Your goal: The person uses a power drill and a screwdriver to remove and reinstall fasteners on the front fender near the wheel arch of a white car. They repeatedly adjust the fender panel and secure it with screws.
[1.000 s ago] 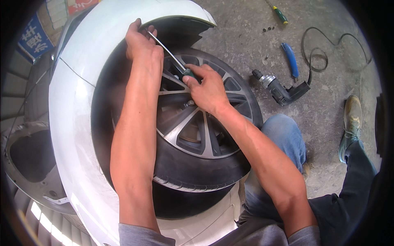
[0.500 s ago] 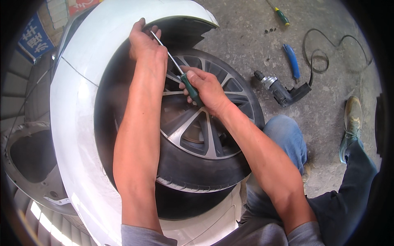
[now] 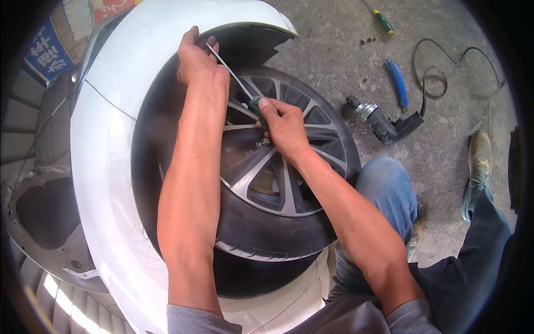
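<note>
My right hand point(image 3: 282, 127) is wrapped round the dark green handle of a screwdriver point(image 3: 233, 76), in front of the alloy wheel point(image 3: 288, 192). The metal shaft slants up and left, its tip beside the fingers of my left hand point(image 3: 198, 60). That hand is at the upper edge of the wheel arch point(image 3: 245, 40), fingers curled at the lip and thumb on the outer side. What those fingers grip is hidden. The white fender point(image 3: 100, 161) curves round the arch on the left, and the tyre point(image 3: 278, 234) sits inside it.
On the concrete floor at right lie a corded power drill point(image 3: 384, 123), a blue-handled tool point(image 3: 396, 82), another screwdriver point(image 3: 383, 22) with a green and yellow handle, and several small dark pieces point(image 3: 367, 41). Another person's shoe point(image 3: 479, 158) is at far right. A grey panel point(image 3: 47, 222) stands left.
My right hand has shifted slightly on the screwdriver, covering more of its handle. My left hand stays at the arch edge. The whole view has moved a little.
</note>
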Demonstrator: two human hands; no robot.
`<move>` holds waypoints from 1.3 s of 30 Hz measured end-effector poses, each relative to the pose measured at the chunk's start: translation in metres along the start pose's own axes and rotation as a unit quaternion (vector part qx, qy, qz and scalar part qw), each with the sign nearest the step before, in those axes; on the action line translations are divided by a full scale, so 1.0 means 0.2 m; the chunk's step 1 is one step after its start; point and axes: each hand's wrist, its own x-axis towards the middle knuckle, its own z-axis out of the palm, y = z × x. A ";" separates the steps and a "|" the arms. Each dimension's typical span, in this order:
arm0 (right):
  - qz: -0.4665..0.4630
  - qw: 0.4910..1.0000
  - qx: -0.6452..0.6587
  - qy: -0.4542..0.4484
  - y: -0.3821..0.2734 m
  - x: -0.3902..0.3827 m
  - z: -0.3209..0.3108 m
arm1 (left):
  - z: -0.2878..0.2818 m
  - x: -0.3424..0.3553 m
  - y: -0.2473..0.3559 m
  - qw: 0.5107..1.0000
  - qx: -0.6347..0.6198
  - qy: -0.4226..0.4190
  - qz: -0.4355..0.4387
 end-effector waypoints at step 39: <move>0.161 0.903 0.389 0.081 0.04 -0.08 0.03 | 0.01 0.00 -0.03 0.999 0.010 -0.001 0.048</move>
